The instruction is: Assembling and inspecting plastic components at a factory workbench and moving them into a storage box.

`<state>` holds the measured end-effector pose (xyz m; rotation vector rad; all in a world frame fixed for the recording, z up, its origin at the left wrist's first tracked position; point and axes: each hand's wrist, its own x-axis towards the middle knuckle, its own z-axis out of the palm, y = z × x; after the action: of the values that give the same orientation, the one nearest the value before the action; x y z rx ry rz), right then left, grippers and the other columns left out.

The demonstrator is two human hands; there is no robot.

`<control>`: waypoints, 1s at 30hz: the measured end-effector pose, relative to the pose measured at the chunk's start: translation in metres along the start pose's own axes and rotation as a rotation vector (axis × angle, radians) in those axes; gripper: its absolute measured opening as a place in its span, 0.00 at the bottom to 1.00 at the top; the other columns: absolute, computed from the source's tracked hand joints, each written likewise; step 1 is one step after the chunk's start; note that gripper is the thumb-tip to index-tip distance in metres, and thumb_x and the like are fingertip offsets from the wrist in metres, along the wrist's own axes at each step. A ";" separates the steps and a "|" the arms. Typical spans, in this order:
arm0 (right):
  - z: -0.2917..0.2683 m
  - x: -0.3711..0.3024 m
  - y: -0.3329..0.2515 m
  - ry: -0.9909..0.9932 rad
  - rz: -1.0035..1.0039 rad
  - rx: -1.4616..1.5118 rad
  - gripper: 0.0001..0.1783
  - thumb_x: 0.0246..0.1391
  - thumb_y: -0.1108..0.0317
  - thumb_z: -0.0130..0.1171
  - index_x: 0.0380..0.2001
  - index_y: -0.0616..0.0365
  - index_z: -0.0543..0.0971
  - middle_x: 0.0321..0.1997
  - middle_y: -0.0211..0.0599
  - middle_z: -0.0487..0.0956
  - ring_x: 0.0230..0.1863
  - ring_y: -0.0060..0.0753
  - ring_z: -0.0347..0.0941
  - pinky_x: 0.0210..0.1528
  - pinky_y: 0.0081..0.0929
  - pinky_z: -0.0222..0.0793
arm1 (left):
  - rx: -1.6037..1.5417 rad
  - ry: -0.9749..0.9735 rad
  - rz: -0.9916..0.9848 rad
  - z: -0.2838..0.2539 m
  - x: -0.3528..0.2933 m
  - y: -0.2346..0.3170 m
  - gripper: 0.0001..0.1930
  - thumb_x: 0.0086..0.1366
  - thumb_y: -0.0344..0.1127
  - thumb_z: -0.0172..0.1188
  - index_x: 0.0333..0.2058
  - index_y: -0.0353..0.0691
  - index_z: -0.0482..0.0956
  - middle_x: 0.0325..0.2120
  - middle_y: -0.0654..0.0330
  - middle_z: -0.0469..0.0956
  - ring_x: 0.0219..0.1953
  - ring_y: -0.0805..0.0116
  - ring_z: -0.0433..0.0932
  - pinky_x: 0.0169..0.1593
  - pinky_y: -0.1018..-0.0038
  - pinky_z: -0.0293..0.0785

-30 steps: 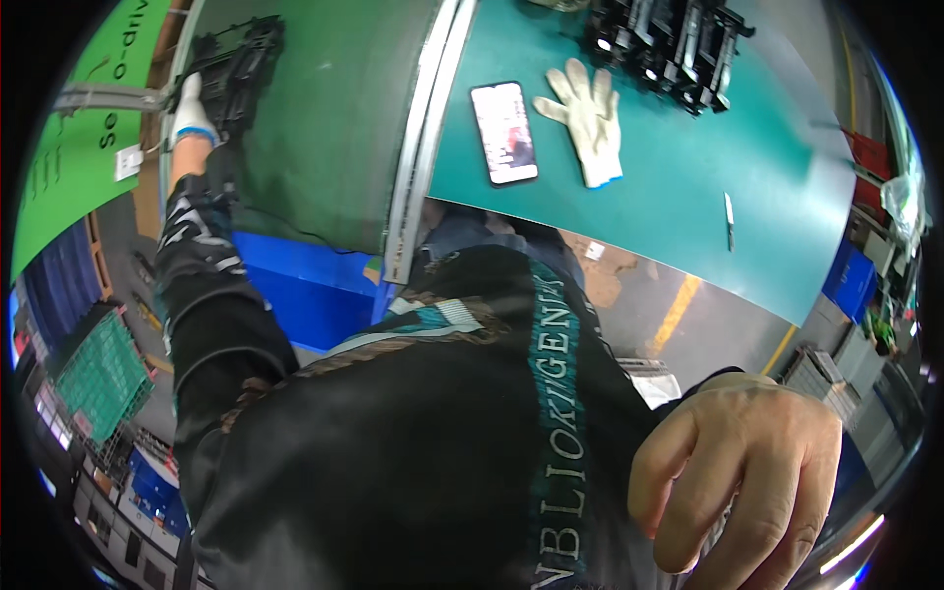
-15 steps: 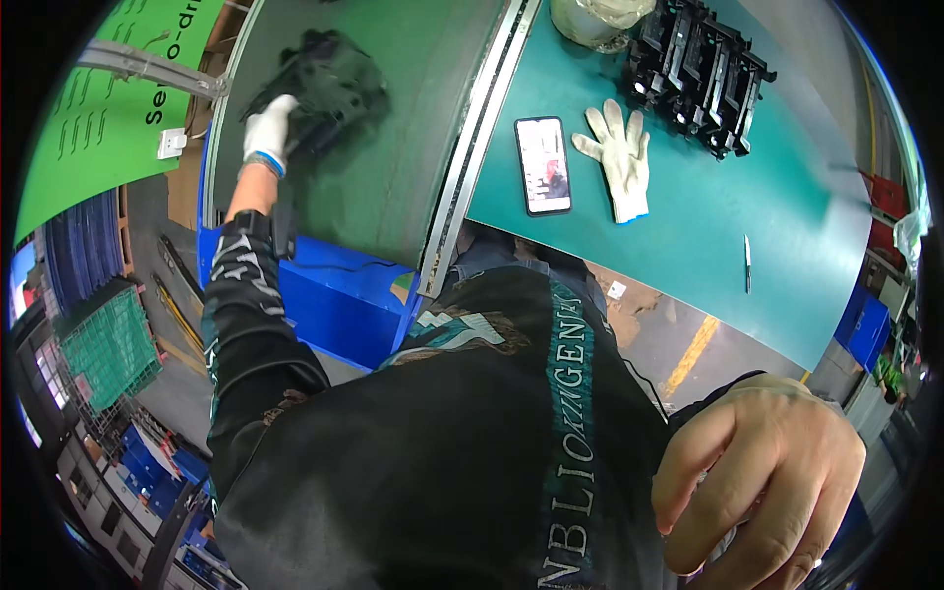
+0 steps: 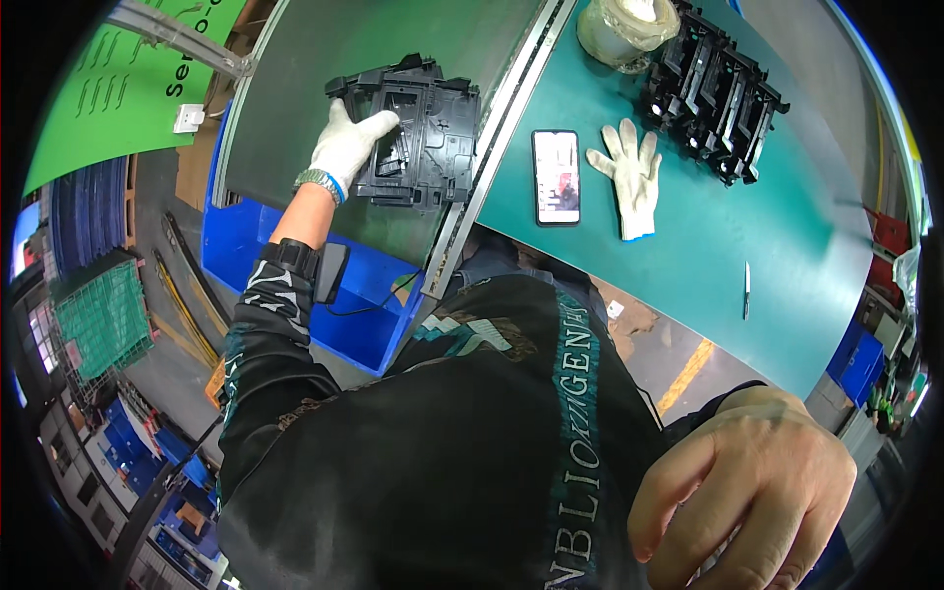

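My left hand [image 3: 346,149], in a white knit glove, grips the left edge of a black moulded plastic frame [image 3: 433,138], its thumb lying over the top face. The frame is over the green conveyor belt [image 3: 295,84], close to the metal rail; whether it touches the belt I cannot tell. My bare right hand [image 3: 752,492] is raised close to the camera at the lower right, back of the hand up and fingers curled. Whatever lies inside those fingers is hidden.
On the green table [image 3: 678,280] lie a phone [image 3: 558,177], a loose white glove [image 3: 631,182] and a thin pen-like tool [image 3: 746,292]. Farther back stand several black plastic assemblies [image 3: 713,103] and a bag-lined tub [image 3: 624,34]. A metal rail [image 3: 501,108] separates belt and table. A blue bin [image 3: 359,329] sits below.
My left hand has brought the black plastic frame right and nearer, from the belt's left side toward the rail. My right hand stays curled, with hardly any shift.
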<state>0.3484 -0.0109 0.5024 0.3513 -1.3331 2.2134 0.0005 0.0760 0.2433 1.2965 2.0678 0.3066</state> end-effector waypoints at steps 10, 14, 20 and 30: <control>0.015 -0.012 0.017 0.039 -0.204 0.072 0.05 0.58 0.71 0.63 0.32 0.62 0.84 0.33 0.41 0.80 0.27 0.34 0.73 0.34 0.31 0.66 | -0.046 -0.025 -0.040 0.002 -0.001 0.002 0.58 0.49 0.58 0.69 0.69 0.26 0.51 0.63 0.34 0.65 0.66 0.45 0.66 0.68 0.65 0.60; 0.018 -0.013 0.017 0.013 -0.224 0.087 0.06 0.59 0.70 0.64 0.32 0.60 0.85 0.32 0.37 0.80 0.27 0.31 0.72 0.33 0.29 0.65 | -0.022 0.016 -0.037 0.005 0.001 -0.002 0.58 0.50 0.57 0.69 0.69 0.26 0.52 0.63 0.35 0.65 0.66 0.45 0.66 0.68 0.64 0.60; 0.018 -0.018 0.024 0.139 -0.323 -0.004 0.07 0.58 0.66 0.67 0.32 0.58 0.86 0.32 0.32 0.80 0.27 0.28 0.71 0.33 0.28 0.64 | 0.013 -0.023 -0.036 0.000 0.000 0.007 0.60 0.51 0.62 0.68 0.69 0.24 0.50 0.64 0.35 0.63 0.68 0.47 0.63 0.69 0.64 0.57; 0.009 -0.022 0.019 0.063 -0.253 0.016 0.07 0.57 0.67 0.66 0.31 0.60 0.85 0.30 0.33 0.80 0.26 0.28 0.72 0.32 0.28 0.63 | -0.009 -0.015 0.015 0.005 0.003 -0.005 0.55 0.52 0.63 0.68 0.66 0.26 0.59 0.59 0.37 0.71 0.63 0.47 0.70 0.65 0.64 0.63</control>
<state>0.3554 -0.0330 0.4822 0.4272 -1.1689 2.0093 -0.0009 0.0749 0.2359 1.3060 2.0430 0.3111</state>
